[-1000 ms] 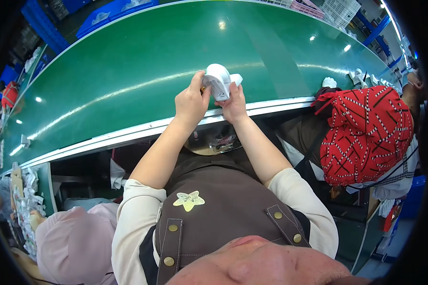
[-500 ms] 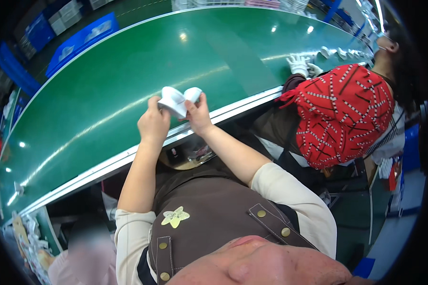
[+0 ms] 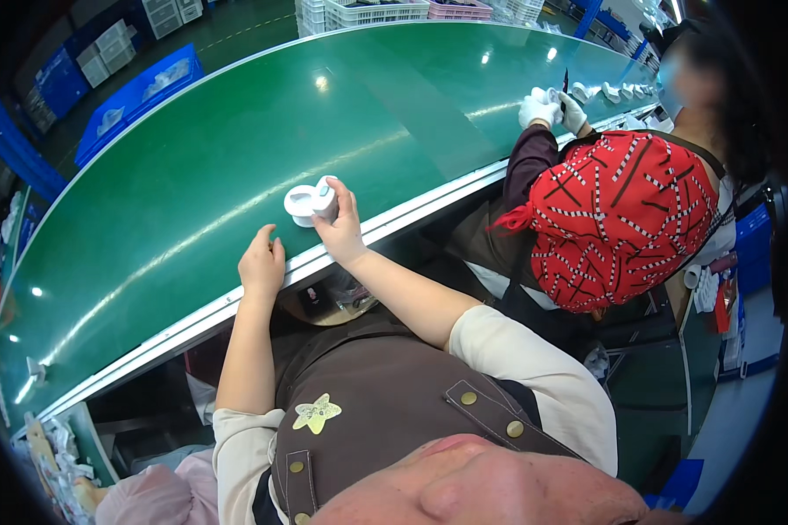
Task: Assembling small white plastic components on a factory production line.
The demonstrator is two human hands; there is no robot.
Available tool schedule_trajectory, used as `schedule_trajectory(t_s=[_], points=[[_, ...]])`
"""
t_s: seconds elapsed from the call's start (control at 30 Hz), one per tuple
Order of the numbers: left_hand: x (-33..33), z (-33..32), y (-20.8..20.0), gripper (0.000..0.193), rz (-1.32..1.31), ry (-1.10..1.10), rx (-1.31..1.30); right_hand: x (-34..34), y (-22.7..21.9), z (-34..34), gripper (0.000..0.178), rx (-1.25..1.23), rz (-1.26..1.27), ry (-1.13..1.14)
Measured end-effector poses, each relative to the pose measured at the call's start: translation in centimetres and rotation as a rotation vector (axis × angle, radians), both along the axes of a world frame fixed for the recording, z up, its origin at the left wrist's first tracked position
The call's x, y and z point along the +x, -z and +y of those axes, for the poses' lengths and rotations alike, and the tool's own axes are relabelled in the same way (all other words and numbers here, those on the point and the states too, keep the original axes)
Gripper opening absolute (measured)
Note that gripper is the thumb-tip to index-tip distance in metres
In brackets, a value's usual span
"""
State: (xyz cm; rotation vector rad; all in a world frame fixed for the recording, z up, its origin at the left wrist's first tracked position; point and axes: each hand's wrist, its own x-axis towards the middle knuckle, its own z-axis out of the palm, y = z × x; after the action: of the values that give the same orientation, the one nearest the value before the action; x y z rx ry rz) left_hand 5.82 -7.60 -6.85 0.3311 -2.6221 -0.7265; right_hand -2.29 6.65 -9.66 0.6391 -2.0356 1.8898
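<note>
A white plastic piece with two rounded lobes [image 3: 301, 206] is at the green work table, near its front edge. The larger lobe is a hollow ring; the smaller one bears a small pale teal patch. My right hand [image 3: 343, 229] grips the smaller lobe between thumb and fingers. Just left of the piece and nearer to me, my left hand [image 3: 262, 264] is empty, its fingers loosely bent and the thumb apart. Whether the piece rests on the table or hangs just above it, I cannot tell.
The green table [image 3: 193, 192] curves across the view. At right a co-worker in a red patterned garment [image 3: 622, 219] holds a white part and a dark tool in white gloves [image 3: 541, 108]. Several white parts [image 3: 611, 91] line up beyond. A blue bin [image 3: 140, 98] stands past the far edge.
My left hand has let go of the white piece and drawn back toward me. My right hand has turned the piece and lowered it. The co-worker's gloves have come up with a part and tool.
</note>
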Motion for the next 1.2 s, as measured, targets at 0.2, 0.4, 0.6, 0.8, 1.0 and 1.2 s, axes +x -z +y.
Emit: schedule_trajectory(t_s=[0.2, 0.4, 0.6, 0.8, 1.0, 1.2], points=[[0.1, -0.1, 0.9, 0.022, 0.053, 0.082, -0.120, -1.0, 2.1, -0.4, 0.067, -0.207, -0.114, -0.067], [0.4, -0.3, 1.3, 0.017, 0.116, 0.097, -0.186, -0.6, 1.0, 0.1, 0.068, -0.105, -0.074, 0.174], [0.7, -0.4, 1.3, 0.018, 0.117, 0.085, -0.154, 0.1, -1.2, 0.9, 0.069, 0.068, 0.134, 0.382], [0.6, 0.0, 0.5, 0.041, 0.104, 0.127, 0.052, 2.8, -3.1, 0.4, 0.049, 0.263, 0.657, 0.198], [0.9, -0.3, 1.2, 0.069, 0.204, 0.261, 0.121, 3.7, -1.9, -2.8, 0.025, 0.223, 0.062, -0.341], [0.8, -0.1, 1.1, 0.068, 0.167, 0.261, 0.079, 2.9, -1.9, -2.3, 0.019, 0.176, -0.134, -0.434]])
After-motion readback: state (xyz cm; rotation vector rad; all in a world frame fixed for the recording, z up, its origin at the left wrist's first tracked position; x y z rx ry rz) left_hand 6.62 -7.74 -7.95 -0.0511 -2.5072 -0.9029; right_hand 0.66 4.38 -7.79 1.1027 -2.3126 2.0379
